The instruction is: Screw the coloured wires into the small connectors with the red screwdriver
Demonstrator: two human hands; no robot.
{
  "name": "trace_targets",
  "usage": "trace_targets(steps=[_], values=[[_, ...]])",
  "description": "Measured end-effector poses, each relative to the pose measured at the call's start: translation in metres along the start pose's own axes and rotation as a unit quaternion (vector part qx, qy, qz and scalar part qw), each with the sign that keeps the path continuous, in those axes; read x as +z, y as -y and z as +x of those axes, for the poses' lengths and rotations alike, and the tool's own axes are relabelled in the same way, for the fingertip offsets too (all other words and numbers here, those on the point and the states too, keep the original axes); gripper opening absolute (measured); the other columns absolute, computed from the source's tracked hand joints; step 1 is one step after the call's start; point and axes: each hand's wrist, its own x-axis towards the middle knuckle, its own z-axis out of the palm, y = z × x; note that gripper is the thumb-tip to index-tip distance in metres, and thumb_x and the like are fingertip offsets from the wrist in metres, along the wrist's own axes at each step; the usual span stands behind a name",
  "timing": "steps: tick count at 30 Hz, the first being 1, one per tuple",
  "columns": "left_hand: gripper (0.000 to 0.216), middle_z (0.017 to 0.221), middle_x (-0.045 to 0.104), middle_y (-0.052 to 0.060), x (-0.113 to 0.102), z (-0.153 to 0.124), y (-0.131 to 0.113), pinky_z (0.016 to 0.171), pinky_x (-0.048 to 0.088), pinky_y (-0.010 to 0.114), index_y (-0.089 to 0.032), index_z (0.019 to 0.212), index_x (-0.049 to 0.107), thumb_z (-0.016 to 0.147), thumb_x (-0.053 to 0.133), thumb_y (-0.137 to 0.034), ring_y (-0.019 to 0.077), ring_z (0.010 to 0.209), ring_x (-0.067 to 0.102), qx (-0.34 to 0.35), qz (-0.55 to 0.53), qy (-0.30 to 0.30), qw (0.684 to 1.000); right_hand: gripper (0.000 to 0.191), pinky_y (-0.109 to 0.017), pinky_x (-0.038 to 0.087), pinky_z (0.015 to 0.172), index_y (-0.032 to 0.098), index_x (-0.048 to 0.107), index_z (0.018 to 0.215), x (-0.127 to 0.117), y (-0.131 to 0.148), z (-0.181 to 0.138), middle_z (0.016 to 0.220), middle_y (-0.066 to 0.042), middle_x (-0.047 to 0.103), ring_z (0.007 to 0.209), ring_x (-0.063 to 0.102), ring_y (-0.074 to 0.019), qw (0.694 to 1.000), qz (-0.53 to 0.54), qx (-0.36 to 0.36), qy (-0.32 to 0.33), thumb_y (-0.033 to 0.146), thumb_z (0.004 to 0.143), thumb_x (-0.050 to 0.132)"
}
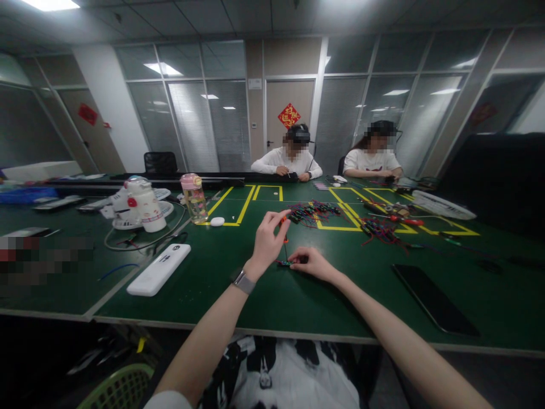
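Note:
My left hand (268, 240) is raised over the green table (255, 295), its fingers pinched round the orange handle of a small screwdriver (284, 230) that stands upright with its tip down. My right hand (313, 262) rests on the table just right of it, fingers closed on a small dark connector part with wires (284, 263) under the screwdriver tip. A grey watch sits on my left wrist. Behind my hands lies a heap of red, blue and black wire pieces (315, 213).
A white power bank (158, 269) lies to the left, a black phone (434, 298) to the right. A clear bottle (195, 197), a white fan (138, 204), another wire pile (383, 230) and yellow tape outlines are farther back. Two people sit at the far side.

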Motion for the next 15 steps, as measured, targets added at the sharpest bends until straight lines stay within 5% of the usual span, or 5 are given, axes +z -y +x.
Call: trace_targets(steps=[3,10,15], values=[[0.033,0.111,0.062,0.007,0.0012,-0.0002,0.0000,0.092,0.045,0.031,-0.021,0.124,0.056,0.095,0.041,-0.020,0.0163,0.102,0.059,0.010,-0.043,0.024,0.999,0.020,-0.027,0.047,0.064,0.014,0.073,0.086,0.0003,-0.0003,0.0003,0.072,-0.003,0.065,0.067,0.058,-0.0148,1.000,-0.003,-0.001,0.001,0.025,0.070,0.071],[0.017,0.084,0.057,0.002,0.0000,0.0008,-0.0026,0.074,0.047,0.027,-0.022,0.096,0.069,0.080,0.067,-0.027,0.0139,0.076,0.056,-0.008,-0.027,-0.015,0.999,0.018,-0.028,0.048,0.066,0.016,0.073,0.084,-0.0002,0.0018,-0.0006,0.075,-0.003,0.065,0.069,0.059,-0.0151,1.000,-0.018,-0.009,-0.004,0.027,0.070,0.072],[0.032,0.110,0.061,0.006,0.0011,-0.0001,-0.0030,0.089,0.046,0.029,-0.022,0.122,0.059,0.095,0.041,-0.023,0.0153,0.098,0.059,0.000,-0.093,0.047,0.995,0.018,-0.028,0.047,0.067,0.016,0.074,0.085,-0.0011,0.0031,-0.0008,0.077,-0.004,0.065,0.071,0.059,-0.0158,0.999,-0.044,-0.028,-0.006,0.026,0.071,0.073]])
